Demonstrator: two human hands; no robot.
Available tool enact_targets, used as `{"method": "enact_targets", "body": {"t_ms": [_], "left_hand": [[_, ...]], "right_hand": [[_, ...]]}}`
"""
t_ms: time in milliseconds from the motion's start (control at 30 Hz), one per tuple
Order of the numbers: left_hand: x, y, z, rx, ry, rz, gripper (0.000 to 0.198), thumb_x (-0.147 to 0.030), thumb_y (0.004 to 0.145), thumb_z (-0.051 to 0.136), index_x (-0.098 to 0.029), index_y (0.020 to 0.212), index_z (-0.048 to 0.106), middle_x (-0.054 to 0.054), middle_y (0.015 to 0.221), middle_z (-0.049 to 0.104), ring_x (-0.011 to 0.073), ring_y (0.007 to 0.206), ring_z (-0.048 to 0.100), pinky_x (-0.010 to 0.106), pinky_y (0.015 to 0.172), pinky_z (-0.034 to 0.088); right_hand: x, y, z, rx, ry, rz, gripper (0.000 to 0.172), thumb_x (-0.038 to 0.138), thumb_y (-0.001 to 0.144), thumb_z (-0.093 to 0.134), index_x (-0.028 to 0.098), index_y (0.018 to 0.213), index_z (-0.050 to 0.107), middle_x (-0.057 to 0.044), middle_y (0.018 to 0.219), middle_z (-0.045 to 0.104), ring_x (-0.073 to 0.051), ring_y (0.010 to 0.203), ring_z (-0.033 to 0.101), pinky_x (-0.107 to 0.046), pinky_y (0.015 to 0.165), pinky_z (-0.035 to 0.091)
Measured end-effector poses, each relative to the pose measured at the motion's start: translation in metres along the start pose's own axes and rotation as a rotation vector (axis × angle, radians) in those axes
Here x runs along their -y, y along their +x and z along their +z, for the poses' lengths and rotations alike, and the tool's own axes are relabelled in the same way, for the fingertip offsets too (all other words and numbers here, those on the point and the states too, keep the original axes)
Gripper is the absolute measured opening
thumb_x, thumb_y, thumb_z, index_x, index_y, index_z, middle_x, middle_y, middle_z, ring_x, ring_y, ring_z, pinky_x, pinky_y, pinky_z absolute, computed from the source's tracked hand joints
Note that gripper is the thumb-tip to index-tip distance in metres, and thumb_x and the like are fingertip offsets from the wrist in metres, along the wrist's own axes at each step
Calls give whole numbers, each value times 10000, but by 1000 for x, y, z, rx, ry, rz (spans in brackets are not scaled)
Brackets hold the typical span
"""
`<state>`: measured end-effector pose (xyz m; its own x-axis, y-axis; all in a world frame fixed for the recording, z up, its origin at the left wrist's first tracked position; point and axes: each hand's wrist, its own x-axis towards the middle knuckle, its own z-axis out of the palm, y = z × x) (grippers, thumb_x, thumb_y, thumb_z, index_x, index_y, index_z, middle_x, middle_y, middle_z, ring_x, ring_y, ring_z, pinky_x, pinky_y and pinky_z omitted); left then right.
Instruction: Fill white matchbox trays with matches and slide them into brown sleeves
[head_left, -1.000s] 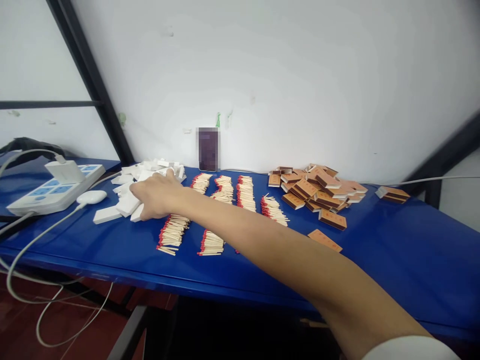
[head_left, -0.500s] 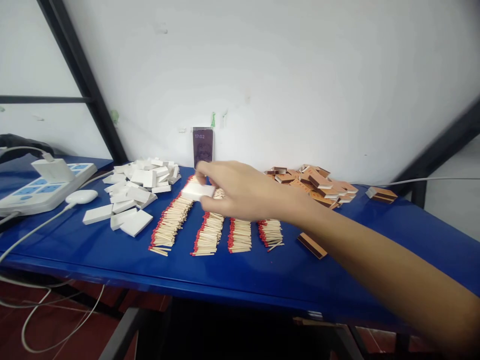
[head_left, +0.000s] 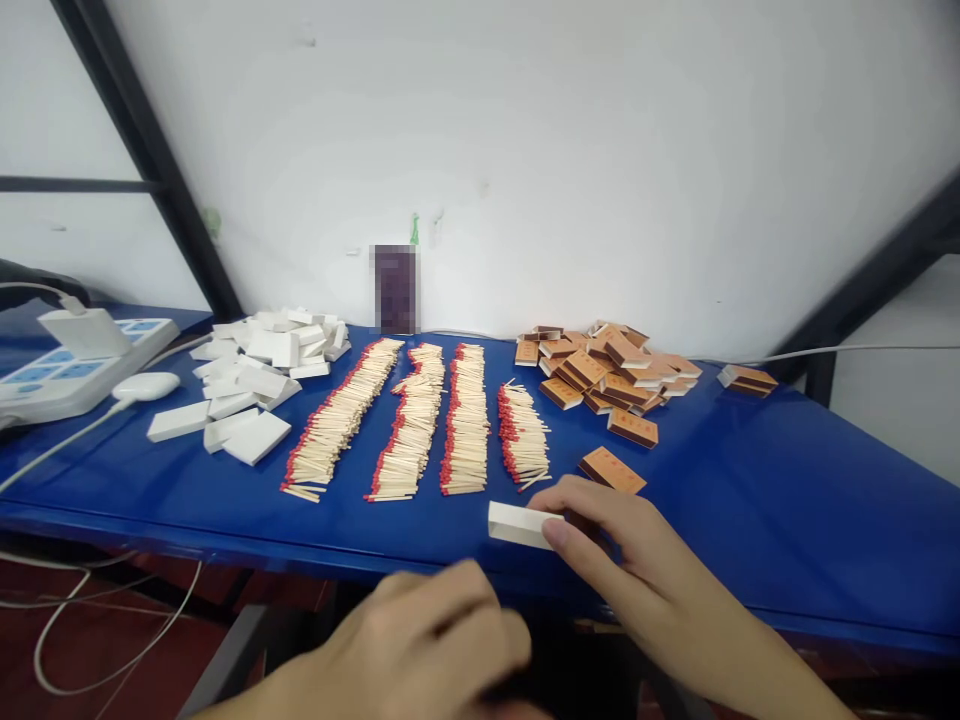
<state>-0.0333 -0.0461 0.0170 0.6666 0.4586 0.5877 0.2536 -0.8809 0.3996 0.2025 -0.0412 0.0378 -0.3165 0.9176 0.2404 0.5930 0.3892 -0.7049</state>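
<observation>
My right hand [head_left: 637,560] pinches a white matchbox tray [head_left: 517,525] between thumb and fingers, just above the front part of the blue table. Close by on its left, my left hand [head_left: 420,640] is at the table's front edge, blurred by motion, with fingers bent and their tips hidden. Beyond the hands lie rows of red-headed matches [head_left: 465,420], the shortest row [head_left: 523,435] nearest the right hand. An orange matchbox sleeve [head_left: 611,468] rests right behind the right hand's fingers.
White matchbox trays [head_left: 259,440] are heaped at the left, orange matchbox sleeves [head_left: 630,370] at the back right. A blurred-out dark phone [head_left: 396,290] leans on the wall. A power strip [head_left: 82,370] and a white cable [head_left: 60,460] occupy the far left of the blue table [head_left: 750,520].
My right hand has come back from over the match rows toward the front edge, bringing the white tray with it. My left hand has entered from below.
</observation>
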Motion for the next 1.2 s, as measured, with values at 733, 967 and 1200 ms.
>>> {"method": "enact_targets", "body": {"t_ms": [733,967,1200], "left_hand": [[59,-41,-50,-378,336,-165,168,-338,935,505,-191,963,580,17,780,618,161,647,570,274,582,465],[65,-41,-51,-301,331,-197,239,-344,761,767,-214,940,678,3,807,726,194,747,502,317,688,457],[69,-43,-61,-175,130,-235,255,-252,732,805,-233,971,716,-28,834,750,172,742,501,335,735,405]], "right_hand": [[-2,64,57,154,-578,-475,190,203,991,481,175,877,630,-21,666,683,-160,588,571,-344,762,363],[6,80,67,255,-766,-551,159,241,1005,518,180,913,632,-33,713,707,-187,598,618,-327,557,232],[-3,69,77,67,-702,-637,182,197,984,512,182,863,647,-2,646,671,-158,537,596,-331,526,223]]}}
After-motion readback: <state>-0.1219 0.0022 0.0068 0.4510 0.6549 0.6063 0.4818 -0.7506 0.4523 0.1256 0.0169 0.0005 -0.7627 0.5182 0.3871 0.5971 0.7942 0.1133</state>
